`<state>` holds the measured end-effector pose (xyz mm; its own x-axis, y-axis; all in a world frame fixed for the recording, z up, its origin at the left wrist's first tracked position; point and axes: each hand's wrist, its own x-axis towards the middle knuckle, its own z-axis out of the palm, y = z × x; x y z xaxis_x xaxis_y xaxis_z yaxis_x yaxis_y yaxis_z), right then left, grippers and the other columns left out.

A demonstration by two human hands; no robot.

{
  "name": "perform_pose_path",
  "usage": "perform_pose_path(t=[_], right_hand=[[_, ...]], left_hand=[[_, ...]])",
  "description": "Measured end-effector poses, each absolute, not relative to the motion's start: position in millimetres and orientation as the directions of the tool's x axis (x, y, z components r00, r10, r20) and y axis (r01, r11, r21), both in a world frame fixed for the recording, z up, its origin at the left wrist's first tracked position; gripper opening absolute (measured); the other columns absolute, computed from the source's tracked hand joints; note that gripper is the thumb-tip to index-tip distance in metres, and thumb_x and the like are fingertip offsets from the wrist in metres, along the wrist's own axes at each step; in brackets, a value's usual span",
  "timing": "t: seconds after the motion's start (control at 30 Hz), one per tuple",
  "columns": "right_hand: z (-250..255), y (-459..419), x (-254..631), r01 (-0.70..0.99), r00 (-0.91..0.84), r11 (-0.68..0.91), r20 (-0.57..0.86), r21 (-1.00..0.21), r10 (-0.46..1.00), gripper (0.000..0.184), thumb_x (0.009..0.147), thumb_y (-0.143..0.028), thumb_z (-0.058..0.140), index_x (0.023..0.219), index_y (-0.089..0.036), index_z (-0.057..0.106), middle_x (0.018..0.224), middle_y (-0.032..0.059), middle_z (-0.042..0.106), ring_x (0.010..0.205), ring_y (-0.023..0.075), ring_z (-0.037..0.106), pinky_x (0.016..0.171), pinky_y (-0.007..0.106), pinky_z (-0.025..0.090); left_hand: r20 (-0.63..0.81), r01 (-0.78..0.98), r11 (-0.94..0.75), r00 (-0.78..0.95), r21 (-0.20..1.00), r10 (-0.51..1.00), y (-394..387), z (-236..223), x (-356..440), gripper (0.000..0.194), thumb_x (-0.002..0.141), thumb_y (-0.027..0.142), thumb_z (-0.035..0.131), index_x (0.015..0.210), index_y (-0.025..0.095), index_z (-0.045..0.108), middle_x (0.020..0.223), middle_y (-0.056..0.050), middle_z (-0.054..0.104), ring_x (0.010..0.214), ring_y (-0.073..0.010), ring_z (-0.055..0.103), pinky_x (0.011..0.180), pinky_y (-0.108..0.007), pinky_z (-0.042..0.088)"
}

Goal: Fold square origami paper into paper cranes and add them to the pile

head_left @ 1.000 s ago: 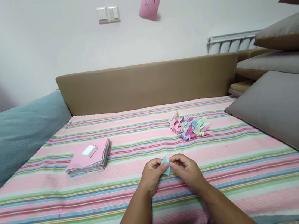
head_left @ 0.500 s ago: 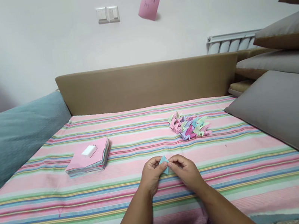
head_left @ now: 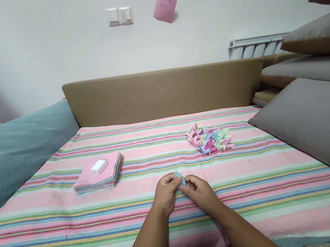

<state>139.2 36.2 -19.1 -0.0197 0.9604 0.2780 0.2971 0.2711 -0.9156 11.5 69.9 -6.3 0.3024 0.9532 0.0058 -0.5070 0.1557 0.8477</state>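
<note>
A small folded piece of blue paper (head_left: 178, 175) is pinched between my two hands above the striped cloth (head_left: 158, 241). My left hand (head_left: 165, 190) grips its left side, thumb on the near face. On the right side, my right hand (head_left: 199, 191) closes on its lower edge with thumb and forefinger. Fingers cover much of the paper, so its full shape is hidden. Beyond my hands to the right lies a pile of folded paper cranes (head_left: 209, 138) in pink, purple, green and blue.
At left, a stack of coloured paper (head_left: 83, 180) carries a white charger plug (head_left: 99, 166). Grey cushions (head_left: 317, 116) are piled on the right, a blue-covered armrest (head_left: 24, 141) stands left, and a brown backrest (head_left: 163, 94) runs along the back.
The blue paper has turned slightly and shifted a little left. My right thumb has slid lower and left along it, while my left hand keeps its grip.
</note>
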Motion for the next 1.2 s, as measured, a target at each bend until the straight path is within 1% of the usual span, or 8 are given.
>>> perform_pose_path(t=[0.17, 0.47, 0.6, 0.8, 0.9, 0.97, 1.03, 1.2], right_hand=[[-16.1, 35.0, 140.0, 0.315, -0.012, 0.293, 0.305, -0.903, 0.952, 0.022, 0.078, -0.039, 0.056, 0.07, -0.018, 0.059, 0.061, -0.0018, 0.05, 0.055, 0.0116, 0.044, 0.053, 0.023, 0.039], [-17.5, 35.7, 138.4, 0.303, -0.03, 0.281, 0.286, -0.91, 0.958, 0.022, 0.076, -0.039, 0.056, 0.069, -0.018, 0.058, 0.059, -0.003, 0.047, 0.054, 0.011, 0.042, 0.052, 0.023, 0.037], [-15.5, 34.8, 137.8, 0.23, -0.031, 0.28, 0.281, -0.932, 0.959, 0.023, 0.076, -0.04, 0.056, 0.079, -0.018, 0.059, 0.059, -0.0043, 0.042, 0.054, 0.0106, 0.039, 0.051, 0.022, 0.035], [-15.7, 36.2, 137.4, 0.12, -0.028, 0.248, 0.246, -0.961, 0.969, 0.028, 0.077, -0.043, 0.057, 0.065, -0.018, 0.053, 0.057, -0.0046, 0.04, 0.055, 0.0098, 0.035, 0.051, 0.022, 0.032], [-18.1, 39.0, 139.1, 0.048, 0.004, 0.211, 0.212, -0.976, 0.977, 0.03, 0.075, -0.044, 0.06, 0.063, -0.018, 0.051, 0.055, -0.0055, 0.038, 0.052, 0.0092, 0.034, 0.05, 0.022, 0.03], [-19.4, 41.0, 140.8, -0.03, 0.052, 0.175, 0.173, -0.984, 0.984, 0.032, 0.073, -0.047, 0.061, 0.063, -0.018, 0.051, 0.053, -0.0062, 0.038, 0.05, 0.0088, 0.033, 0.049, 0.022, 0.029], [-19.9, 42.4, 142.1, -0.106, 0.1, 0.149, 0.138, -0.983, 0.985, 0.033, 0.071, -0.048, 0.062, 0.063, -0.018, 0.051, 0.051, -0.0065, 0.039, 0.049, 0.0087, 0.033, 0.049, 0.022, 0.029], [-18.4, 42.6, 141.0, -0.193, 0.123, 0.137, 0.115, -0.971, 0.986, 0.03, 0.069, -0.045, 0.067, 0.064, -0.017, 0.056, 0.057, -0.0036, 0.05, 0.057, 0.0106, 0.043, 0.058, 0.023, 0.035]], left_hand=[[-0.009, -0.508, 0.154, 0.277, 0.848, 0.961, 69.4, -7.1, 11.6, 0.023, 0.054, 0.027, 0.081, 0.062, 0.013, 0.064, 0.059, 0.0, 0.06, 0.06, -0.0099, 0.052, 0.064, -0.024, 0.04], [0.013, -0.507, 0.136, 0.279, 0.851, 0.96, 68.5, -5.5, 11.3, 0.022, 0.056, 0.027, 0.079, 0.06, 0.013, 0.062, 0.059, 0.001, 0.058, 0.059, -0.0092, 0.05, 0.063, -0.023, 0.039], [0.046, -0.484, 0.114, 0.307, 0.868, 0.951, 68.9, -6.0, 10.6, 0.021, 0.057, 0.027, 0.078, 0.057, 0.013, 0.063, 0.057, 0.001, 0.056, 0.059, -0.0095, 0.049, 0.062, -0.024, 0.038], [0.042, -0.467, 0.109, 0.3, 0.877, 0.953, 70.0, -9.8, 11.4, 0.021, 0.06, 0.028, 0.078, 0.057, 0.013, 0.064, 0.058, 0.001, 0.057, 0.059, -0.0094, 0.048, 0.063, -0.023, 0.038], [0.048, -0.462, 0.099, 0.296, 0.881, 0.954, 69.6, -10.4, 12.6, 0.022, 0.06, 0.03, 0.078, 0.071, 0.014, 0.067, 0.064, 0.0, 0.061, 0.064, -0.0105, 0.052, 0.067, -0.023, 0.04], [0.053, -0.445, 0.098, 0.315, 0.89, 0.947, 68.9, -10.0, 13.2, 0.033, 0.056, 0.027, 0.08, 0.083, 0.014, 0.067, 0.068, 0.0, 0.061, 0.066, -0.0101, 0.053, 0.066, -0.022, 0.04], [0.044, -0.415, 0.111, 0.346, 0.903, 0.937, 68.4, -9.4, 13.4, 0.038, 0.053, 0.024, 0.082, 0.086, 0.014, 0.065, 0.068, 0.001, 0.06, 0.064, -0.0085, 0.052, 0.063, -0.021, 0.04], [0.03, -0.366, 0.105, 0.343, 0.925, 0.939, 68.9, -10.4, 13.3, 0.028, 0.058, 0.025, 0.08, 0.076, 0.012, 0.063, 0.063, 0.003, 0.055, 0.058, -0.0053, 0.048, 0.059, -0.018, 0.038]])
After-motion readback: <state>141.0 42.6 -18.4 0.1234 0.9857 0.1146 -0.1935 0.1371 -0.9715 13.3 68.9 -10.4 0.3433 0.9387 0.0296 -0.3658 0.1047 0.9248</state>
